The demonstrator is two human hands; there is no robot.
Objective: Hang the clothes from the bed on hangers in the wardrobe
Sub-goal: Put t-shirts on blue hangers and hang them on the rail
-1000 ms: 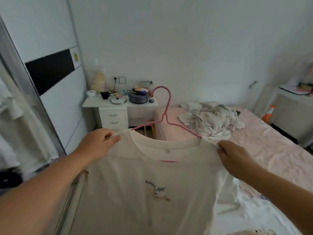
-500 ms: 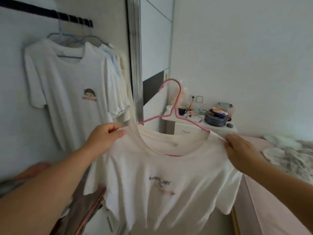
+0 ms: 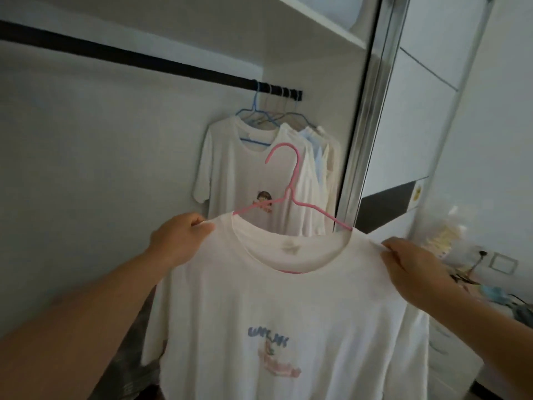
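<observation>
One white short-sleeved cotton T-shirt with a blue-and-pink chest print (image 3: 288,313), mounted on one pink wire hanger (image 3: 291,180); hook free in the air, below and in front of the black wardrobe rail (image 3: 138,57), not touching it; shirt held up in front of the open wardrobe, between both hands.

On the rail, far right end: one white T-shirt with a small cartoon print (image 3: 230,174) on a blue wire hanger (image 3: 255,116); behind it several more pale garments (image 3: 317,157), packed close, exact count not readable; roughly five hooks on the rail, blurred.

Two hands in view, both arms extended forward and up. Left hand (image 3: 176,241): back toward camera, fingers curled, pinching the shirt's left shoulder seam just beside the collar. Right hand (image 3: 409,267): fingers curled downward over the right shoulder seam, gripping the fabric there; whether the hanger wire is also caught inside either grip not visible.

Right of the wardrobe: one silver-framed sliding door (image 3: 363,125); low at the right edge, one cluttered bedside table (image 3: 473,287), items blurred.
</observation>
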